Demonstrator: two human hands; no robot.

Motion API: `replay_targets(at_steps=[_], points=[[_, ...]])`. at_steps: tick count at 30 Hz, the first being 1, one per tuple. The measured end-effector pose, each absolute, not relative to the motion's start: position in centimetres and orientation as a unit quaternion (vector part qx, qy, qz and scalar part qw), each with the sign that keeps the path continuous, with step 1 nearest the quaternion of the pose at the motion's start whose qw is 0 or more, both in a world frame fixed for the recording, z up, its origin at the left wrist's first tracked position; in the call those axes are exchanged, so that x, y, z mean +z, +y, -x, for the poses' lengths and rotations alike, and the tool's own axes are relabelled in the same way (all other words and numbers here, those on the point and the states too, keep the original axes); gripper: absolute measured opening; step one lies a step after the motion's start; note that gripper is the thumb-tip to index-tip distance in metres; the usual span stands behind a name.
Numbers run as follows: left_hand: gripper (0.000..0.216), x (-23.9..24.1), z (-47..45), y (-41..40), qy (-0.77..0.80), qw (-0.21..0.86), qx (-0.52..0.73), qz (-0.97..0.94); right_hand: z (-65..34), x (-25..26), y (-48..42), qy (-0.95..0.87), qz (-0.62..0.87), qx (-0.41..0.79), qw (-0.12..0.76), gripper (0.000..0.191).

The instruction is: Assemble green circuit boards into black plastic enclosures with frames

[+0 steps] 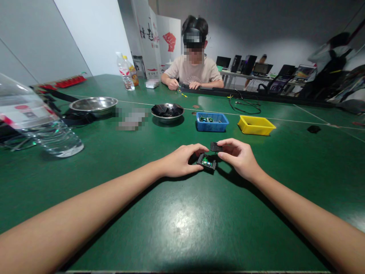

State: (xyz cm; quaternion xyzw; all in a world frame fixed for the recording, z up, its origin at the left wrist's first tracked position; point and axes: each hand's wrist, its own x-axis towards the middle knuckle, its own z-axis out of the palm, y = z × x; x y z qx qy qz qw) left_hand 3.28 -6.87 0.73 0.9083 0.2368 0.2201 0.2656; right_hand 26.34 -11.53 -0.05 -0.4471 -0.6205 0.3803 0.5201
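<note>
Between thumb and fingers, my left hand (184, 161) grips a small black plastic case (213, 169) from its left side. The case is uncovered on top, and a green circuit board (207, 161) with small round parts shows inside. My right hand (238, 156) pinches a flat black plastic cover (216, 147) just above the far right corner of the case. A small gap shows between most of the cover and the case; whether they touch at the corner is hard to tell.
A steel bowl (168, 118) of black parts, a blue bin (212, 126) holding circuit boards and a yellow bin (256, 128) stand beyond my hands. At left are a large water bottle (57, 133) and a steel dish (94, 108). Another person (194, 70) sits across the table.
</note>
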Motion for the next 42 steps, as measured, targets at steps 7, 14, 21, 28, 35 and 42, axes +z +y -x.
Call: replay_targets(at_steps=[7, 14, 21, 28, 35, 42], points=[[0.057, 0.6, -3.0, -6.4, 0.232, 0.263, 0.233, -0.907, -26.3, -0.3, -11.4, -0.655, 0.436, 0.377, 0.488, 0.027], [0.080, 0.4, -3.7, -7.9, 0.314, 0.232, 0.238, -0.889, -26.2, -0.6, -11.3, -0.646, 0.450, 0.386, 0.481, 0.026], [0.068, 0.1, -4.9, -9.0, 0.352, 0.264, 0.269, -0.857, -25.8, -0.6, -11.6, -0.650, 0.450, 0.400, 0.463, 0.023], [0.054, 0.8, -4.0, -8.2, 0.243, 0.331, 0.269, -0.871, -26.1, -0.4, -11.7, -0.665, 0.444, 0.373, 0.471, 0.023], [0.054, 0.7, -3.4, -7.6, 0.236, 0.320, 0.270, -0.877, -26.2, -0.3, -11.7, -0.677, 0.439, 0.339, 0.484, 0.024], [0.051, 0.8, -3.4, -7.4, 0.261, 0.284, 0.289, -0.876, -25.8, -0.2, -11.9, -0.708, 0.429, 0.334, 0.450, 0.025]])
